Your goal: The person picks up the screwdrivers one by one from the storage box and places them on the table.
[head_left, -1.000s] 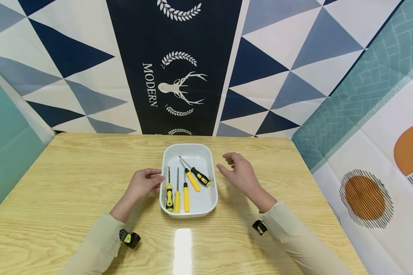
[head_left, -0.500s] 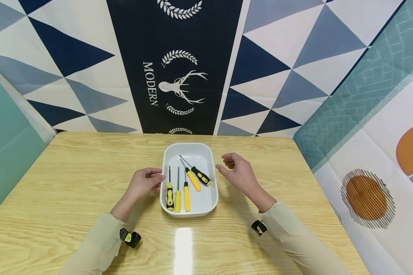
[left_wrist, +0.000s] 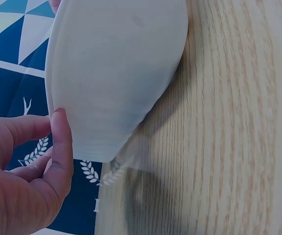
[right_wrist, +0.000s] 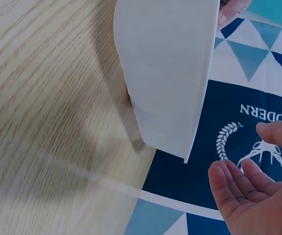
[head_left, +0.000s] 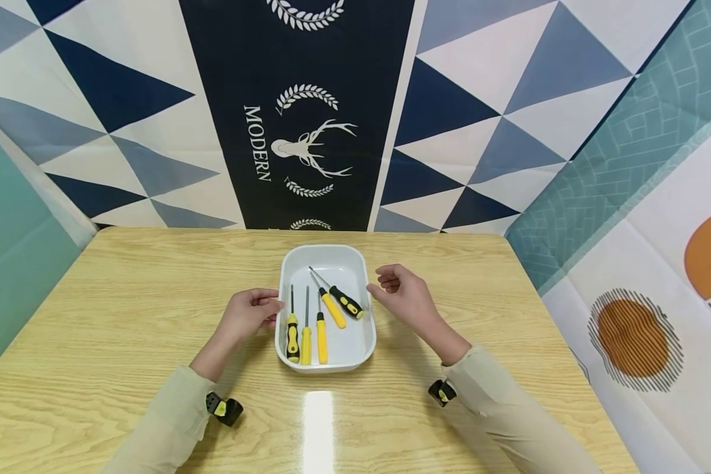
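Screwdrivers (head_left: 322, 339), five in all, are seen in the head view lying inside a white tray (head_left: 351, 345) on a wooden table (head_left: 124, 296). Three are laid side by side in the tray's left half, handles toward the person; two are angled to their right, tips close together toward the far end. The tray's left rim is pinched by the left hand (head_left: 251, 316), while the right hand (head_left: 409, 299) is held just beside the right rim, fingers loosely bent. In the left wrist view, the rim is gripped between thumb and fingers. In the right wrist view, a gap is shown between the tray's outer wall and the right hand's relaxed, slightly curved fingers.
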Demonstrator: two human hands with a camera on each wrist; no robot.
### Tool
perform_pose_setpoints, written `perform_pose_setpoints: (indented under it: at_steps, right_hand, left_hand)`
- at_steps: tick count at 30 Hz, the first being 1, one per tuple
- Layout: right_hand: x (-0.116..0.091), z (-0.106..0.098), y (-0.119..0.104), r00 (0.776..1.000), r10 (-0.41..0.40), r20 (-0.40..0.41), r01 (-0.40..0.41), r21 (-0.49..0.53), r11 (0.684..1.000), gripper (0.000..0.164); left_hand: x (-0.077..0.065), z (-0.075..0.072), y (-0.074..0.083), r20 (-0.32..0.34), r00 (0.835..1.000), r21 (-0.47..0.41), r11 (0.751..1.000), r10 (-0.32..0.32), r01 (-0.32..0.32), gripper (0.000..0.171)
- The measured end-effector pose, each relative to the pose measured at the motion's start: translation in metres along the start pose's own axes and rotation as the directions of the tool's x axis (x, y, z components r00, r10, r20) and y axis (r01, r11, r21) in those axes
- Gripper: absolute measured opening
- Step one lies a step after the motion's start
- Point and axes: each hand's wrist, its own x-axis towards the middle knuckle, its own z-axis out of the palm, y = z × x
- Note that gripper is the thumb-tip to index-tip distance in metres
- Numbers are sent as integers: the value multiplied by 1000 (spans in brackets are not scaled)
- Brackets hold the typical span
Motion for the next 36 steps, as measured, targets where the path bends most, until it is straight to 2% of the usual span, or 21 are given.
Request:
perform_pose_setpoints:
  at_steps: [11, 27, 36]
  right_hand:
    - [-1, 5, -3, 1000, -14, 18, 13, 66, 998, 38]
    - [-3, 11, -8, 995, 42, 86, -53, 131, 990, 33]
    - [-6, 11, -8, 992, 24, 126, -50, 210, 976, 34]
  left_hand:
    - [1, 0, -2, -3, 1000, -12, 1000, 1, -1, 38]
    - [2, -1, -1, -1, 1000, -35, 999, -15, 15, 38]
    - [2, -1, -2, 3, 1000, -38, 999, 1, -1, 38]
